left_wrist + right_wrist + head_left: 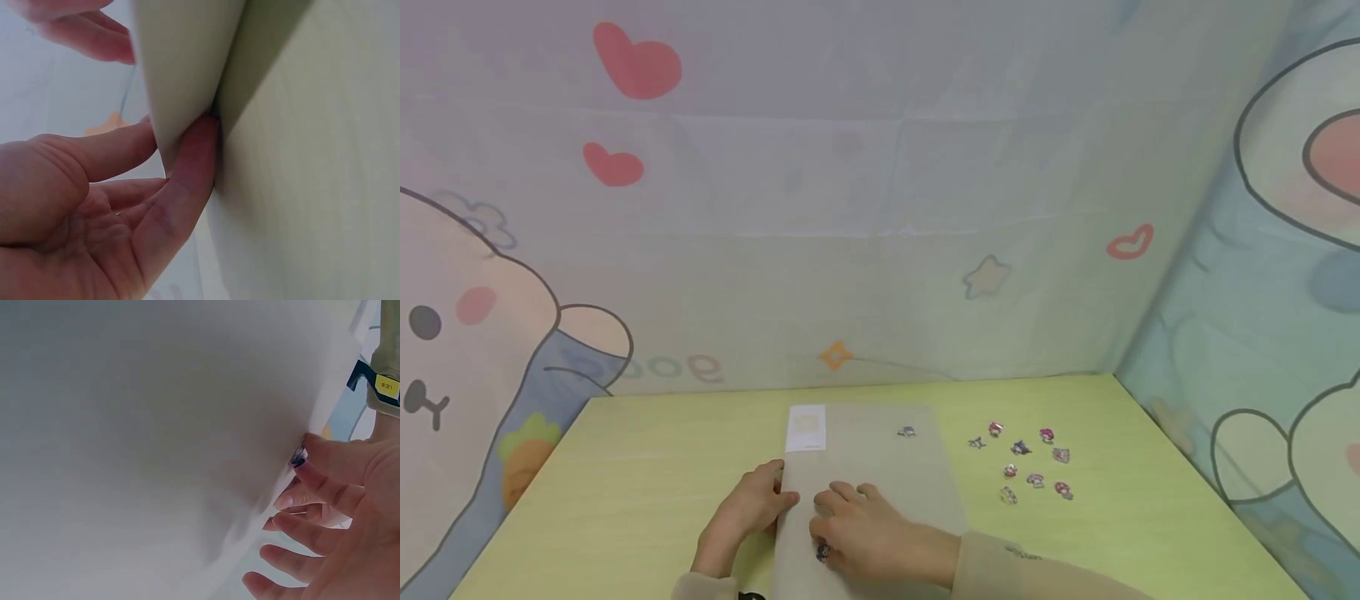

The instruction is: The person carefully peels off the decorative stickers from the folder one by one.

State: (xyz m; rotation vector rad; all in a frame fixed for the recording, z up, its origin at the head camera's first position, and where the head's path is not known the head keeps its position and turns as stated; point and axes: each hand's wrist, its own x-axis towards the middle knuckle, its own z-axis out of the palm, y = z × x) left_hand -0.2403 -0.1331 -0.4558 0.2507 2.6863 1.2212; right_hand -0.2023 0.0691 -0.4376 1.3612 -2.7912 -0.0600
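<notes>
A beige flat board or folder (880,467), with a white label (806,427) at its upper left corner, lies on the table. My left hand (751,502) grips its left edge, thumb on top; in the left wrist view, fingers (187,162) reach underneath. Over the lower part of the board, my right hand (876,529) pinches a small dark cartoon sticker (823,552) between thumb and index finger. In the right wrist view this sticker (299,456) is at the board's surface, partly covered by the fingertips. Another small sticker (907,432) lies near the board's upper right.
Several small cartoon stickers (1035,480) in pink, purple and white are scattered on the yellow-green table (647,450) to the right of the board. A printed cloth (880,208) hangs behind the table and along its sides. A dark band (381,384) shows at the left wrist.
</notes>
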